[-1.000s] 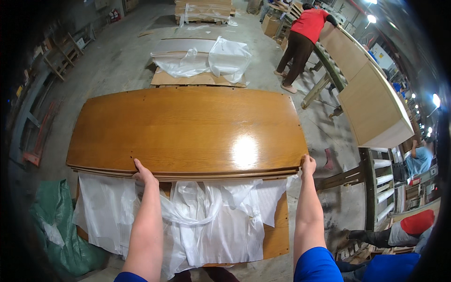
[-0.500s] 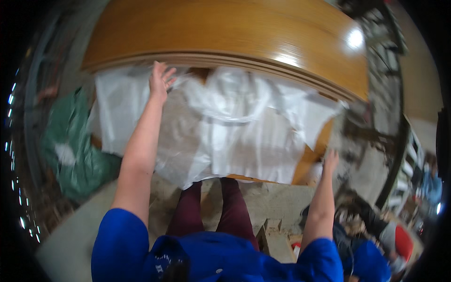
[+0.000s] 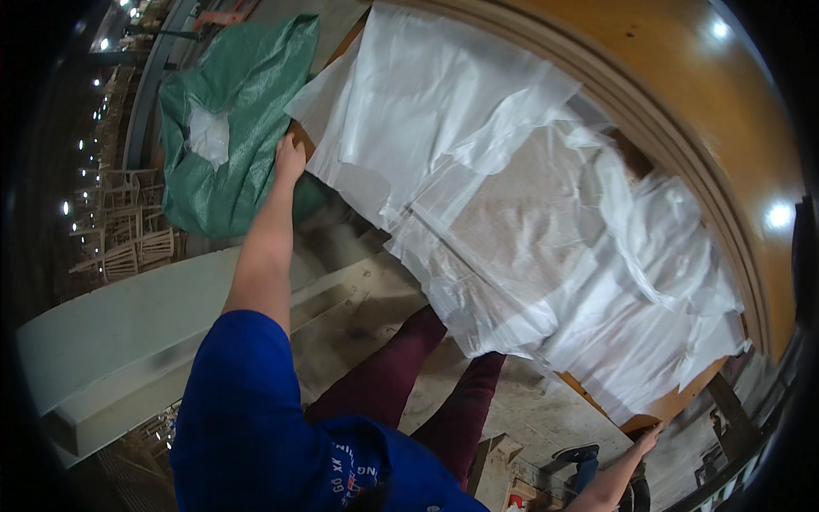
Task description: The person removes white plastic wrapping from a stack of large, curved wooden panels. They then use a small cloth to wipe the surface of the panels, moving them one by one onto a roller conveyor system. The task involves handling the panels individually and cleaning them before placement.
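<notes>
Left hand: I have the left hand (image 3: 291, 159) clamped on the left end of the wooden panel (image 3: 682, 394), fingers bent at its edge; how far they reach underneath I cannot tell.
Right hand: out at the lower right I see the right hand (image 3: 649, 437), closed on the panel's near right corner — small in my view, its lower fingers hidden.
Wooden panel: it lies between both hands, in front of the maroon trousers (image 3: 375, 367); white sheets (image 3: 444, 94) cover most of it, wrinkled and overlapping, leaving brown wood bare at the ends.
Board stack: just past the sheets, at the upper right, I get glossy brown boards (image 3: 717, 94), edges layered.
Green sack: near the left hand stands a crumpled green sack (image 3: 247, 77) — a pale patch on its side.
</notes>
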The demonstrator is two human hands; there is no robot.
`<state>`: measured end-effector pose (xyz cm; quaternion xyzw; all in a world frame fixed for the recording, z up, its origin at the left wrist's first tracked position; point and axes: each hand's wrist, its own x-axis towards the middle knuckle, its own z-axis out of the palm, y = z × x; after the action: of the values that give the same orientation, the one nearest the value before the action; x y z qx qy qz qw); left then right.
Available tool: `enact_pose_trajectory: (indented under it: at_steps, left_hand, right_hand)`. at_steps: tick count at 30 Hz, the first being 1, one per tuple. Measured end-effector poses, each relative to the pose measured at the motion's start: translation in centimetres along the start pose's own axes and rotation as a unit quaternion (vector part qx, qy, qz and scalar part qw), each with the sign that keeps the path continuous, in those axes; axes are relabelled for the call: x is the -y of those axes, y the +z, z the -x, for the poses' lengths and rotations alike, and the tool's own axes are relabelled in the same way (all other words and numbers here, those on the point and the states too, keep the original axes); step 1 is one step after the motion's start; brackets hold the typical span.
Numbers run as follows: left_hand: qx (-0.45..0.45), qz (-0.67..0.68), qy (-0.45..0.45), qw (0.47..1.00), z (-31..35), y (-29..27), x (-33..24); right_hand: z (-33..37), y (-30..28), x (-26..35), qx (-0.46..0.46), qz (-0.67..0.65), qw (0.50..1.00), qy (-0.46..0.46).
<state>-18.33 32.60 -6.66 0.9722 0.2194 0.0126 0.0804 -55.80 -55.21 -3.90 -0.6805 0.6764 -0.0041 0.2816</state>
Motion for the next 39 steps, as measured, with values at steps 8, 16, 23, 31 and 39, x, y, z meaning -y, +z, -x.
enact_pose_trajectory:
  at_steps: [8, 16, 23, 31, 39]
  left_hand:
    - [-0.048, -0.016, -0.046, 0.998, -5.6, 4.3, -2.4]
    - [0.059, -0.205, -0.013, 0.977, -4.8, -0.8, 3.4]
    - [-0.010, -0.270, 0.089, 0.959, -8.6, -0.3, -0.8]
    - [0.129, -0.188, 0.035, 0.973, -6.9, -19.4, -0.7]
    - [0.112, -0.263, 0.088, 0.954, -11.7, -24.3, -9.6]
  right_hand:
    - [2.4, 0.7, -0.4, -0.065, 0.061, 0.995, 0.044]
    - [1.3, 5.0, 2.0, 0.052, -0.007, 0.993, 0.103]
    - [3.9, -6.3, 0.9, 0.022, -0.084, 0.996, -0.010]
    - [1.2, -13.3, 13.9, 0.018, 0.298, 0.943, -0.145]
    - [2.9, -22.0, 17.8, 0.084, 0.340, 0.932, -0.089]
